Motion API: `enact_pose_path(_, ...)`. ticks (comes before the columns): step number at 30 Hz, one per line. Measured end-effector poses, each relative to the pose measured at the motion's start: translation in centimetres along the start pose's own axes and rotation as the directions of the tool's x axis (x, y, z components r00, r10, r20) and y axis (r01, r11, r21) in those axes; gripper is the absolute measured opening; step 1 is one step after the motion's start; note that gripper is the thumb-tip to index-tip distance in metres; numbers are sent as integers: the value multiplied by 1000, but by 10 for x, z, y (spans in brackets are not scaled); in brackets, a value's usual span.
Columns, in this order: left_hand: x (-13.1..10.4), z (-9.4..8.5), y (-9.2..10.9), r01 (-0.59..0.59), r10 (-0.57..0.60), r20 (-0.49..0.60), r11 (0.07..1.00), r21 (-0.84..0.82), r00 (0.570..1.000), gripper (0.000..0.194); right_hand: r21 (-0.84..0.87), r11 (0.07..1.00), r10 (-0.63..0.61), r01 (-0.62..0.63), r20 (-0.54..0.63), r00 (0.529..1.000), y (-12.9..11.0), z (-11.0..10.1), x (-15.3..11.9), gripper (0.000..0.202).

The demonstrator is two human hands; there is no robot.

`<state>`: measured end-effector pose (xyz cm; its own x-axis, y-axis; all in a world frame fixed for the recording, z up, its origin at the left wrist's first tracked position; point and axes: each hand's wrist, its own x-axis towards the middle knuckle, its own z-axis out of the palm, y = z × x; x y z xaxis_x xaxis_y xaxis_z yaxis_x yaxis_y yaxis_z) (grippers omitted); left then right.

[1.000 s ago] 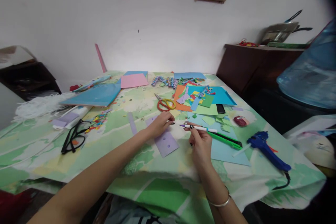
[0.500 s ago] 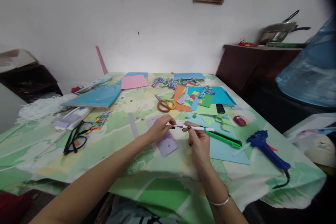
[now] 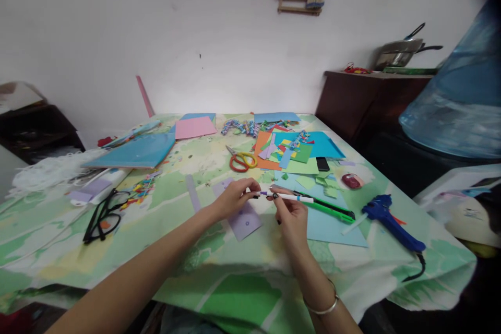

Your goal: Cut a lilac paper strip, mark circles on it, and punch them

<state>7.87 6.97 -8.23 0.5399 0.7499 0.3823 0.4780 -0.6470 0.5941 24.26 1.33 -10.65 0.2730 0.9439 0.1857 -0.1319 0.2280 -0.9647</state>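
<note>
My right hand [image 3: 289, 214] holds a white pen with a purple tip [image 3: 291, 197], pointing left. The fingers of my left hand [image 3: 237, 197] are pinched together at the pen's tip; what they hold is too small to make out. Under and beside my left hand lies a purple paper [image 3: 246, 222] with small drawn circles. A green cutter [image 3: 332, 210] lies just behind and right of my right hand, on light blue paper [image 3: 332, 235].
Scissors [image 3: 240, 160] lie behind my hands, with coloured papers [image 3: 309, 152] to their right. Black glasses [image 3: 105, 216] and a blue folder [image 3: 135, 151] are at the left. A blue glue gun [image 3: 393, 222] and a dark red object [image 3: 352, 181] lie at the right.
The pen's purple tip is now closer to my left fingertips. The whole view has shifted slightly, so things on the table appear a little further left and lower.
</note>
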Motion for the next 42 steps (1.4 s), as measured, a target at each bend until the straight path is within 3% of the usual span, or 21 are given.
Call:
enact_pose_path(6, 5, 0, 6, -55, 54, -10, 999, -2, 998, 9, -3, 1000, 13, -13, 28, 1000, 4, 0, -3, 23)
enact_pose_path(10, 3, 6, 9, -78, 79, -84, 997, 13, 993, 15, 23, 999, 38, -39, 31, 999, 4, 1, -5, 25)
enact_pose_path(14, -2, 14, 12, -77, 82, -165, 996, 38, 983, 18, 46, 998, 42, -43, 24, 999, 1, 2, -4, 24)
enact_pose_path(18, 3, 14, 7, -45, 60, -166, 995, 91, 984, 16, 66, 997, 46, -48, 32, 998, 2, 4, -1, 27)
enact_pose_path(21, 24, 3, -10, 44, -18, -160, 986, 162, 987, 10, 29, 997, 72, -75, 86, 994, 5, 6, 0, 39)
enact_pose_path(23, 46, -10, -29, 163, -117, -212, 963, 215, 970, 20, -44, 995, 97, -91, 153, 984, 8, 7, 0, 43)
enact_pose_path(28, 107, -32, -80, 480, -372, -353, 826, 297, 859, 31, -166, 986, 72, -32, 243, 967, 12, 7, -3, 29)
enact_pose_path(31, 131, -30, -101, 593, -472, -387, 743, 310, 792, 33, -228, 974, 37, 18, 238, 971, 13, 6, -2, 25)
enact_pose_path(33, 141, -25, -110, 627, -508, -384, 713, 314, 771, 33, -280, 958, 1, 57, 204, 979, 13, 7, -2, 23)
enact_pose_path(36, 148, -20, -116, 615, -510, -354, 719, 324, 784, 33, -381, 916, -82, 124, 125, 989, 9, 4, -2, 22)
enact_pose_path(39, 141, -24, -117, 551, -457, -321, 762, 340, 829, 33, -477, 857, -184, 197, 75, 980, 2, -9, 3, 22)
enact_pose_path(41, 128, -30, -116, 495, -404, -302, 796, 348, 863, 32, -600, 753, -264, 272, 103, 959, -2, -25, 9, 25)
enact_pose_path(42, 118, -34, -114, 466, -378, -292, 812, 350, 879, 32, -738, 592, -306, 324, 166, 937, -4, -35, 14, 30)
